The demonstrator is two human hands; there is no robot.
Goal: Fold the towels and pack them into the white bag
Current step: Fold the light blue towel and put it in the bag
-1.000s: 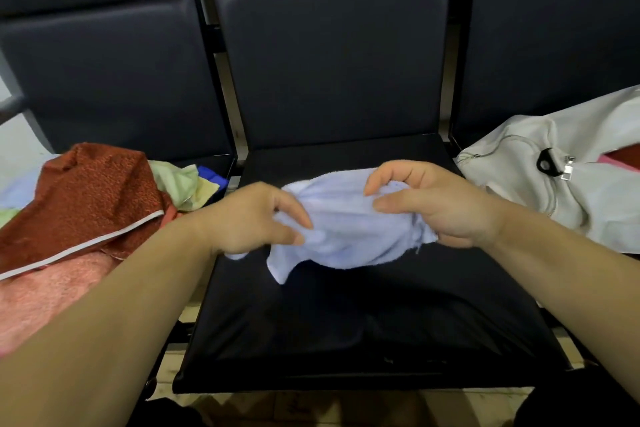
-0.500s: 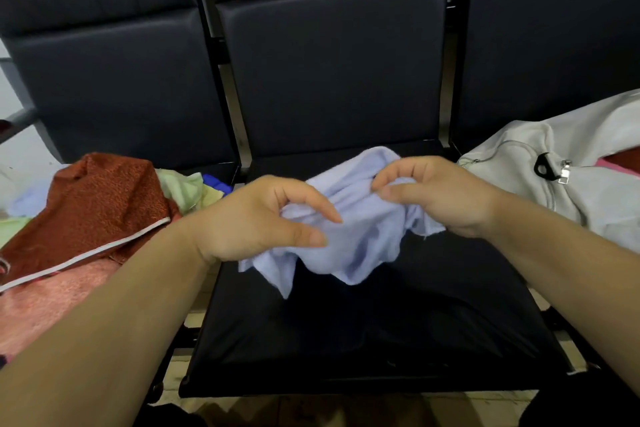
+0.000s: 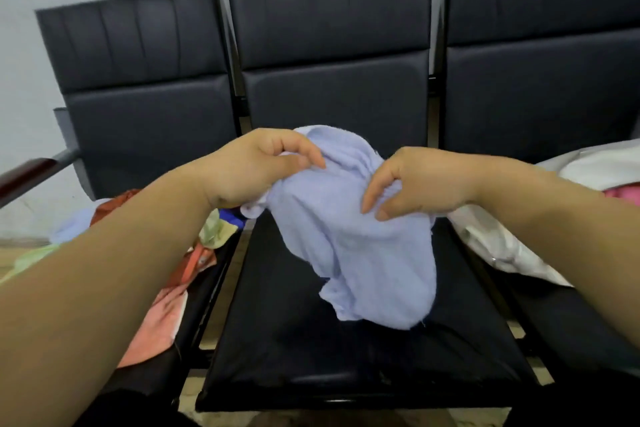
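A pale lilac towel (image 3: pixel 360 253) hangs crumpled in the air above the middle seat (image 3: pixel 311 357). My left hand (image 3: pixel 256 167) grips its upper left part with curled fingers. My right hand (image 3: pixel 415 184) pinches its upper right part, fingers pointing down. The towel's lower end droops toward the seat. The white bag (image 3: pixel 519 246) lies on the right seat, partly behind my right forearm, with something pink (image 3: pixel 623 192) showing in it.
A heap of other towels (image 3: pixel 166 305), salmon, rust, pale green and blue, lies on the left seat, mostly hidden by my left forearm. Three dark padded chairs stand in a row against a grey wall. A dark armrest (image 3: pixel 31 173) sticks out at far left.
Both hands have lifted the lilac towel higher off the middle seat and it now hangs longer below them. The view has tilted upward, showing the chair backs and the wall.
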